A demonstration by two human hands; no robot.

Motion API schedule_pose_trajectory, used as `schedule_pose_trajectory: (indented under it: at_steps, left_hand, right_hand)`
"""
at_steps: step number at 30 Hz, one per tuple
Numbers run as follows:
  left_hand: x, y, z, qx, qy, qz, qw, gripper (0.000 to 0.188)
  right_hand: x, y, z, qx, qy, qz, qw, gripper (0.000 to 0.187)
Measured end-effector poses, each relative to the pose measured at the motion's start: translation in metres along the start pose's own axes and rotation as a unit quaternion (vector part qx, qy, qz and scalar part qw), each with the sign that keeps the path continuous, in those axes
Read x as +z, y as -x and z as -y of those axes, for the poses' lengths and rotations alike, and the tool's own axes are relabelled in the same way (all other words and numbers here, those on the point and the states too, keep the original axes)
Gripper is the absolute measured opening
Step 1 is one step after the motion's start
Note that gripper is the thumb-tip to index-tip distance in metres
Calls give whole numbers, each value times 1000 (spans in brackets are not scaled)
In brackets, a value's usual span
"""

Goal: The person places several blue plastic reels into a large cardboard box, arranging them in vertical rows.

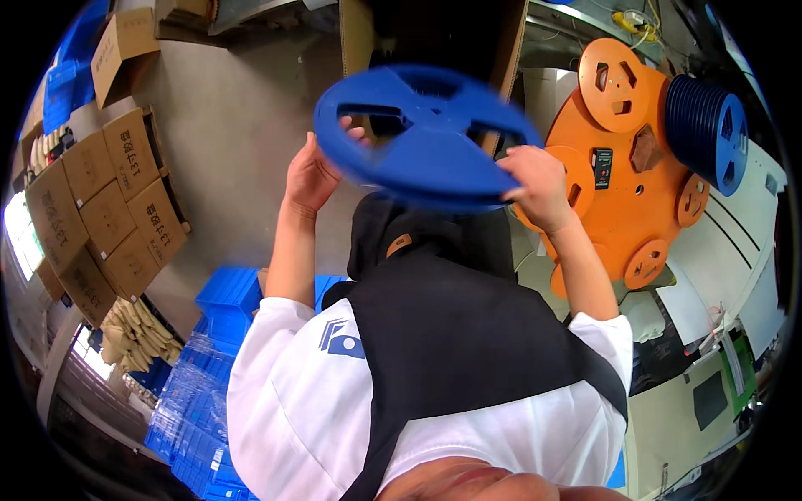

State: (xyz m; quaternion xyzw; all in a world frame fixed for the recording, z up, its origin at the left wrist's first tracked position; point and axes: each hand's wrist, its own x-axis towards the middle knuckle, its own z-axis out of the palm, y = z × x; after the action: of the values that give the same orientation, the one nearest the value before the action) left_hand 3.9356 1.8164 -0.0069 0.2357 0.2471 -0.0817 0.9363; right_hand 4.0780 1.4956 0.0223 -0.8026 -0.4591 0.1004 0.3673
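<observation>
A blue plastic reel [418, 159] is held up in front of my body, tilted, with its edges slightly blurred. My left hand [316, 171] grips its left side, and some of those fingers show through a cutout in the flange. Around the right rim my right hand [539, 184] is closed, fingers bent over the edge. Beyond the reel stands an open cardboard box [357, 37] with a dark inside; the reel partly covers it.
On the right is an orange turntable [614, 221] with round orange discs and a small black device [601, 169]. Several blue reels [706, 134] stand stacked beside it. Cardboard boxes [109, 192] are piled at left, with blue crates [196, 401] at lower left.
</observation>
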Motion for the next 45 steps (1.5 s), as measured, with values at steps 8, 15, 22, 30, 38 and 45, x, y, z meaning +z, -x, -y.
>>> schedule_pose_trajectory:
  at_steps: [8,15,22,30,38,45]
  left_hand:
    - [-35,13,17,131,-217,-300,920,42]
    - [-35,22,22,115,-258,-338,898,32]
    - [-1,1,24,281,-742,-232,563,39]
    - [126,-58,105,237,-831,110,491,75]
    - [22,-71,-1,168,-917,-161,325,59]
    - [-23,-50,-13,214,-846,-207,442,53]
  right_hand:
    - [32,41,10,434,-685,-285,512,44]
    - [43,53,12,462,-719,-324,407,38]
    - [44,45,15,483,-693,-336,416,37]
    - [49,29,37,480,-693,-323,431,35]
    - [29,39,33,466,-695,-323,442,37]
    - [11,32,12,495,-663,-357,433,37]
